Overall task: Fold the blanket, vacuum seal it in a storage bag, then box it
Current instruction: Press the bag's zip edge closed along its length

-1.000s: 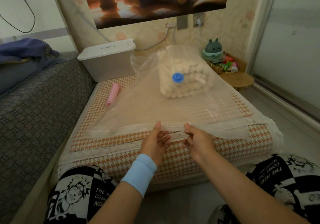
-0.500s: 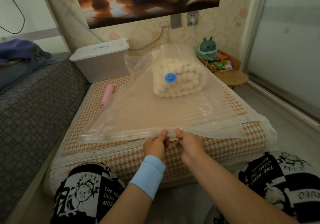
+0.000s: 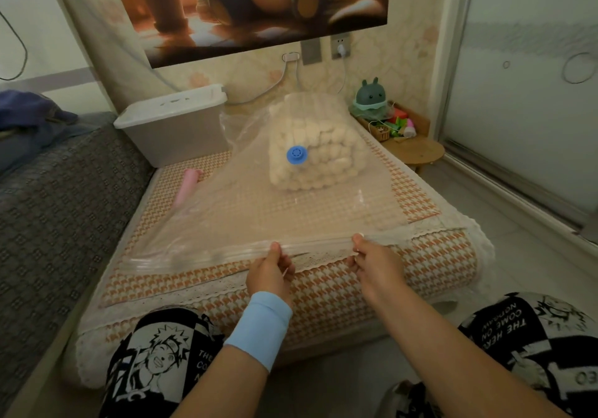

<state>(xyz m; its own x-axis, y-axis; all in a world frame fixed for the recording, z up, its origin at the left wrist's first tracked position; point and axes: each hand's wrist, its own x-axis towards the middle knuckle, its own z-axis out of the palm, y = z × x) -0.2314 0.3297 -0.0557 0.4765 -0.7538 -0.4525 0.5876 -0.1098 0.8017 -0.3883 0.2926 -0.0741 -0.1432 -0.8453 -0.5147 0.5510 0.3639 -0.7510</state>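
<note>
A: Sealing stage?
B: Yes: left hand (image 3: pixel 270 268) and right hand (image 3: pixel 375 262) each pinch the storage bag (image 3: pixel 259 217) at its zip edge, lower centre; blanket (image 3: pixel 317 145) lies inside, mid-frame. Next, I judge: press the zip closed outward.

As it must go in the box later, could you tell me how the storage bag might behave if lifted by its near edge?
Probably floppy: the storage bag drapes and wrinkles where the left hand and right hand pinch its edge. Likely end-heavy, since the folded blanket bulks at the far end. Its glossy film may be slippery.
</note>
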